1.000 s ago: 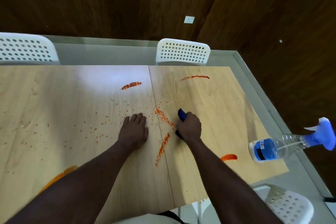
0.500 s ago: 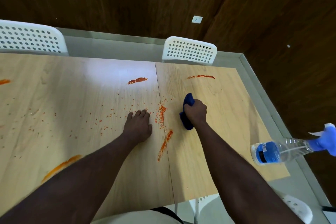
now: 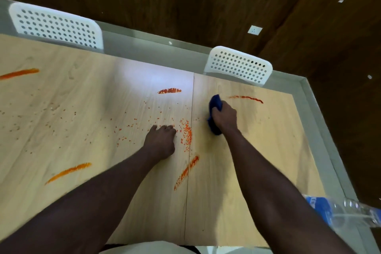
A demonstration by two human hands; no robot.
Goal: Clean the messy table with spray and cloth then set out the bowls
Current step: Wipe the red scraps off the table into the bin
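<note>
My right hand [image 3: 224, 118] grips a blue cloth [image 3: 215, 109] bunched against the light wooden table [image 3: 82, 99], right of the seam. Beyond it lies a thin red streak [image 3: 247, 98]. My left hand [image 3: 161, 140] rests palm down on the table left of the seam, fingers lying on the wood, beside a heap of orange crumbs [image 3: 187, 134]. More orange smears [image 3: 186, 172] mark the wood, and crumbs scatter to the left. The spray bottle [image 3: 340, 212] lies on its side at the table's right front corner. No bowls are in view.
Two white perforated chairs stand at the far edge, one at the left [image 3: 57, 27] and one at the right [image 3: 239, 66]. Orange streaks lie at the far left [image 3: 19, 73], the near left [image 3: 69, 172] and near the centre back [image 3: 169, 90]. A dark wooden wall is behind.
My right hand has pushed the cloth away from me, toward the far red streak. The left hand has stayed flat beside the crumbs. The camera has swung left.
</note>
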